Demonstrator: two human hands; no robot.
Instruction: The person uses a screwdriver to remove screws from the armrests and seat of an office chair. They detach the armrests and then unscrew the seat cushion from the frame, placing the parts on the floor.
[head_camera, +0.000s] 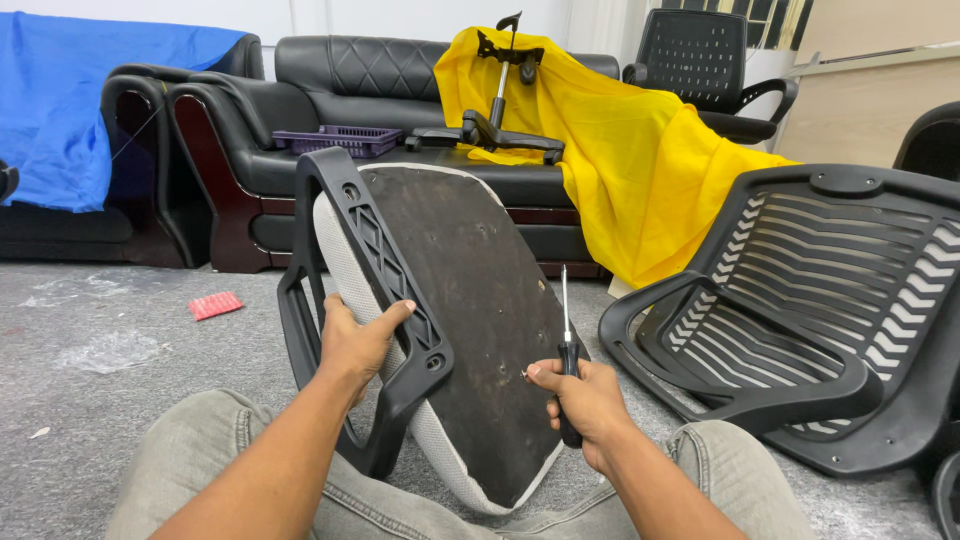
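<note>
Seat pan (470, 330): rests tilted on your lap, underside toward you.
Left hand (355, 340): fingers clamped on the black armrest bracket (385, 270).
Right hand (585, 400): fingers wrapped round the screwdriver (566, 345), shaft upright, just beside the pan's right edge.

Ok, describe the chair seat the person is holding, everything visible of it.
The chair seat stands tilted on edge on the person's lap, underside toward the camera: a dark, scuffed board with small holes, rimmed by grey mesh-fabric padding. A black plastic armrest with lattice ribbing sits along its left edge. The left hand grips that armrest, thumb over the rib. The right hand, holding a black-handled screwdriver upright, rests against the seat's right edge.
</note>
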